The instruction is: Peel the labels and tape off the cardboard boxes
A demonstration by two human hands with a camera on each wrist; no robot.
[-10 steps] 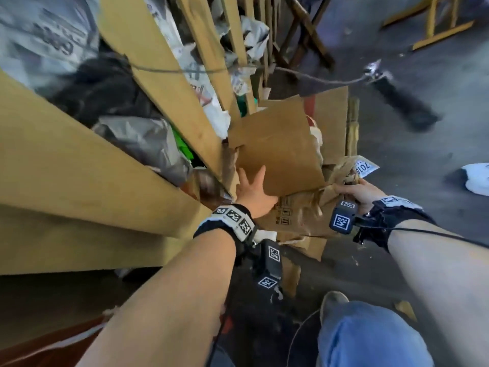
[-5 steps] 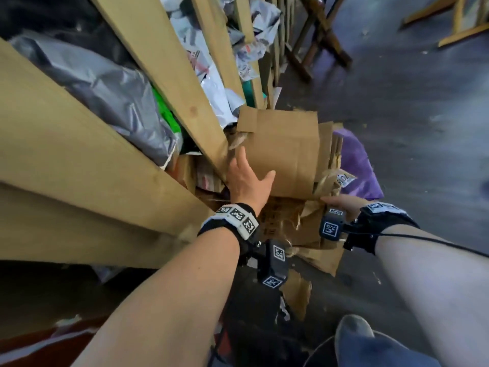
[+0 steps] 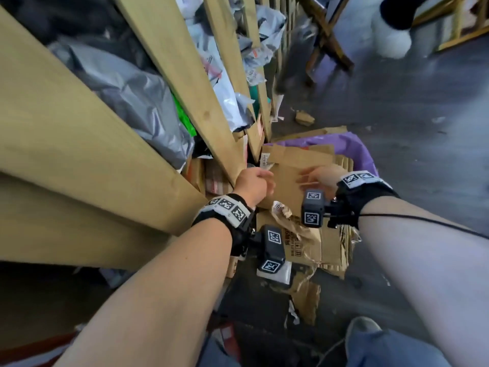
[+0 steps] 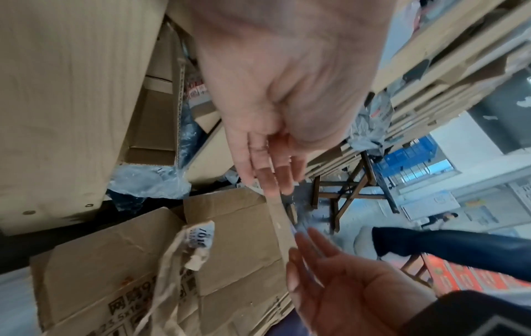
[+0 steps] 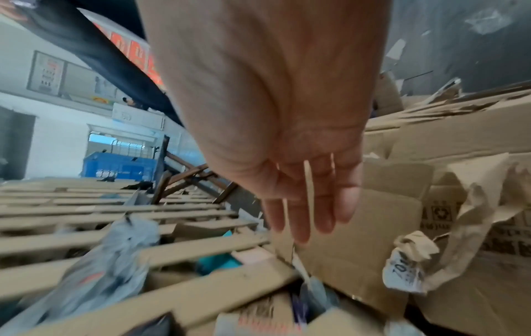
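A flattened brown cardboard box lies on top of a pile of cardboard on the floor. A white printed label sticks to its far left corner. My left hand is at the box's left edge, and its straight fingers touch that edge. My right hand hovers over the middle of the box, its fingers straight and together, holding nothing. A crumpled strip of peeled tape with a numbered label lies loose on the printed cardboard just below both hands.
Slanted wooden slats stand close on the left, with grey and white plastic bags behind them. A purple sheet lies under the pile. A wooden trestle and another person's legs are at the far right. My shoe is below.
The raised cardboard flap now lies flat on the pile. My right hand let go of the crumpled tape strip and moved up over the box. The left hand slid to its edge.
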